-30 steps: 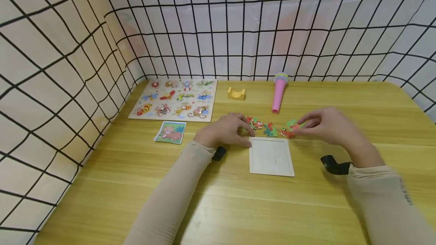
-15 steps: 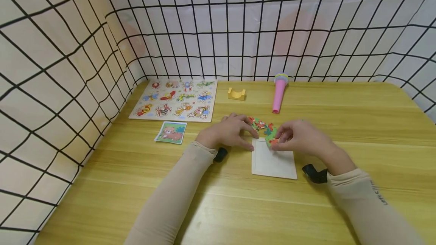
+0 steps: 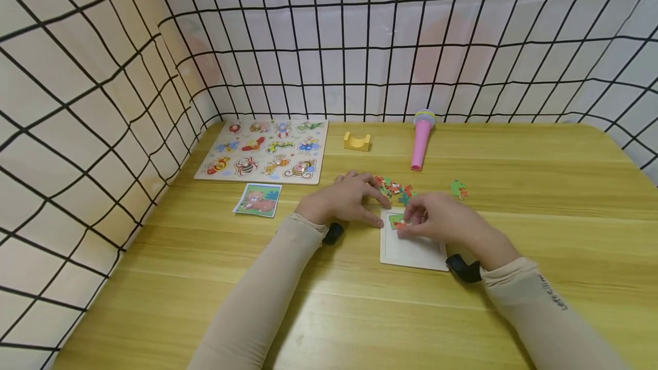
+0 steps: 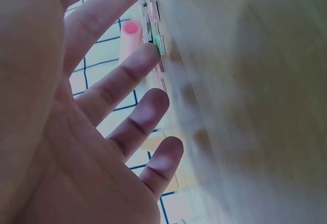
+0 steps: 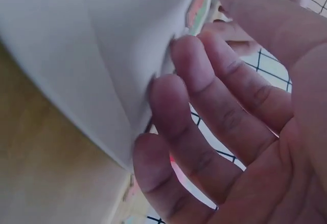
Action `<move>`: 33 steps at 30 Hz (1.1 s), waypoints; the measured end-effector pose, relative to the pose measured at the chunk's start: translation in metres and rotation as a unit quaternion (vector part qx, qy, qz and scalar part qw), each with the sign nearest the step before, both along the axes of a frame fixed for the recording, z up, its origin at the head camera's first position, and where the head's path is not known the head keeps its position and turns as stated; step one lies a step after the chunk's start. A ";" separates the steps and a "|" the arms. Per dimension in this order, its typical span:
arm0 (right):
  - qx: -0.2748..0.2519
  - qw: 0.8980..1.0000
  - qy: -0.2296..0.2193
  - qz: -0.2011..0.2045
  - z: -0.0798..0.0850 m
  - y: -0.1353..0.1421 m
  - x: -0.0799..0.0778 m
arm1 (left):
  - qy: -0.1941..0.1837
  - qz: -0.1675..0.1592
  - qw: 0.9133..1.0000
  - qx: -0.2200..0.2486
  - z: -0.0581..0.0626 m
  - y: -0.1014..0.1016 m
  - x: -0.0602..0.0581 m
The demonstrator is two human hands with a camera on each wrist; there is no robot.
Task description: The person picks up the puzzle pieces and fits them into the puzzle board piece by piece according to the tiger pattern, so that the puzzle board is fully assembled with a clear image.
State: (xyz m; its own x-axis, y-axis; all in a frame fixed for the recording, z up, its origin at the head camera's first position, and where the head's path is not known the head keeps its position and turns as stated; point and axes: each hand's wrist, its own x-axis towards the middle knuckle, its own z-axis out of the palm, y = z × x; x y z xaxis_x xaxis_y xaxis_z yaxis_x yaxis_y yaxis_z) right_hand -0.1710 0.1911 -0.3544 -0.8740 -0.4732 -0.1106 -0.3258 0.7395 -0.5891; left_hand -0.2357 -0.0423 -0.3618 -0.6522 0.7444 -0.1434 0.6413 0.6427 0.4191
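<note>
A square white puzzle tray [image 3: 411,251] lies on the table in the head view. At its far left corner, a green and red puzzle piece [image 3: 396,221] lies in the tray, its right side between the thumb and fingers of my right hand [image 3: 442,221]. The right wrist view shows the piece's coloured edge [image 5: 196,10] over the white tray surface [image 5: 102,55], close to the fingertips. My left hand [image 3: 345,201] rests at the tray's left corner with fingers spread, as the left wrist view also shows. Several jigsaw pieces [image 3: 393,187] lie heaped just beyond the tray, partly behind my hands.
A separate green and red piece [image 3: 459,189] lies right of the heap. Farther back are a pink toy microphone [image 3: 420,144] and a yellow notched block [image 3: 357,142]. To the left lie an insect peg board [image 3: 267,156] and a picture card [image 3: 259,201]. Black wire mesh encloses the table.
My right hand has carried the puzzle piece leftward from the right of the heap and down onto the tray's far left corner. My left hand and the tray have shifted slightly.
</note>
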 end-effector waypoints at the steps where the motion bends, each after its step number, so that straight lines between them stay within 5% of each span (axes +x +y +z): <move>1: -0.002 1.000 0.000 0.002 0.000 0.001 0.000 | 0.000 0.000 1.000 -0.002 0.000 0.000 0.000; 10: 0.020 0.999 0.010 0.028 -0.003 0.001 -0.003 | 0.005 -0.004 1.000 -0.008 0.001 0.000 0.001; 33: 0.064 0.996 0.014 -0.053 -0.002 -0.017 0.004 | 0.003 -0.003 1.000 -0.010 0.002 0.001 0.002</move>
